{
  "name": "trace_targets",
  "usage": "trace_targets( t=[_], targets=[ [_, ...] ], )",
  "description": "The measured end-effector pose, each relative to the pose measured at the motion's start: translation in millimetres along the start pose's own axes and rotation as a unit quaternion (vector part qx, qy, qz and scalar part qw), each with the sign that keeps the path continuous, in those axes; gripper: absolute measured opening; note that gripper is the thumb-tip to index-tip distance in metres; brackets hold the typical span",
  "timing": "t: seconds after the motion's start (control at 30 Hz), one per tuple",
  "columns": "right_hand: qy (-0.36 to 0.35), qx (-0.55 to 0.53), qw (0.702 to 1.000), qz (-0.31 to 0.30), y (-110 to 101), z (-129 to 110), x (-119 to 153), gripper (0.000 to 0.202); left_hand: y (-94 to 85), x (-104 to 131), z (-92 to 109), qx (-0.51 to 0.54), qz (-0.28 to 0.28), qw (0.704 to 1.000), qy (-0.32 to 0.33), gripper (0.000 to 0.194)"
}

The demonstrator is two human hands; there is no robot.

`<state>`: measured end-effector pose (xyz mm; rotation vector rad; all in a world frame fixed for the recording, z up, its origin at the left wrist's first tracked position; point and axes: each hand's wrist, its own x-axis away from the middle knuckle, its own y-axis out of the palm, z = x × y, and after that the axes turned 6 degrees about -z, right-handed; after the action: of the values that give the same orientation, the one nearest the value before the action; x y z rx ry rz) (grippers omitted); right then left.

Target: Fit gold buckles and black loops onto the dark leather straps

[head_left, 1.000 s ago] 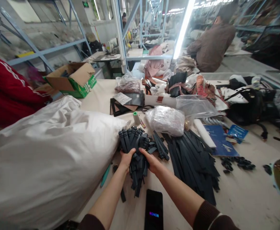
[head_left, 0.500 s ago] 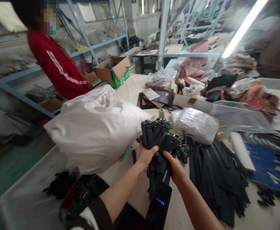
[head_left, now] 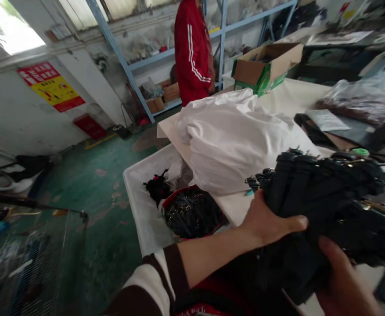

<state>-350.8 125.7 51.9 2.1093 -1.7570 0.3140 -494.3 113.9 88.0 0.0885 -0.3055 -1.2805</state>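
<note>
Between my two hands is a thick bundle of black straps with small metal fittings at the ends, held up close to me. My left hand grips its near left side, thumb lying across the straps. On the near right side my right hand clasps the bundle; its fingers are partly hidden and blurred. To the left, below the table's edge, a white plastic bin contains a red-rimmed container full of black straps with gold-coloured buckles. A black tangled piece lies beside it in the bin.
A large white cloth bundle lies on the table behind my left hand. Farther back are an open cardboard box and a person in a red jacket. Plastic-wrapped goods lie at right. Green floor stretches left.
My view has swung left, bringing the bin, floor and wall poster into sight. The strap bundle, still in both hands, has come nearer. The phone-like black device below my hands is out of sight.
</note>
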Motion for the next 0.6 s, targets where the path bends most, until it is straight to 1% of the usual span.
trace_targets(
  t=[0.07,0.1,0.13,0.2,0.3,0.4,0.47,0.53,0.6],
  targets=[
    [0.012,-0.044,0.998,0.033,46.7,9.2,25.3,0.063,-38.0,26.7,6.2,0.009,0.006,1.000,0.012,0.072],
    [0.010,-0.068,0.997,0.028,69.2,14.7,36.8,0.065,-56.6,38.9,8.8,0.012,0.012,1.000,0.017,0.069],
    [0.005,-0.088,0.996,0.012,90.5,20.8,47.4,0.065,-74.6,50.1,11.3,0.014,0.021,1.000,0.020,0.066],
    [0.003,-0.123,0.991,-0.044,128.1,34.9,65.4,0.066,-108.3,69.7,16.1,0.010,0.050,0.999,0.019,0.062],
    [0.028,-0.183,0.978,-0.097,174.0,60.7,82.0,0.070,-154.0,89.7,20.5,-0.023,0.113,0.993,-0.011,0.059],
    [0.050,-0.246,0.960,-0.125,210.3,89.8,84.2,0.074,-194.1,95.7,16.5,-0.073,0.171,0.980,-0.069,0.055],
    [0.070,-0.274,0.949,-0.135,229.2,108.8,79.7,0.074,-216.9,92.4,7.8,-0.098,0.192,0.971,-0.100,0.054],
    [0.093,-0.299,0.941,-0.131,243.4,126.1,73.8,0.075,-236.0,85.8,-4.2,-0.112,0.196,0.966,-0.124,0.055],
    [0.109,-0.327,0.932,-0.111,253.8,142.1,69.0,0.076,-251.7,78.1,-17.6,-0.125,0.183,0.964,-0.149,0.055]
  ],
)
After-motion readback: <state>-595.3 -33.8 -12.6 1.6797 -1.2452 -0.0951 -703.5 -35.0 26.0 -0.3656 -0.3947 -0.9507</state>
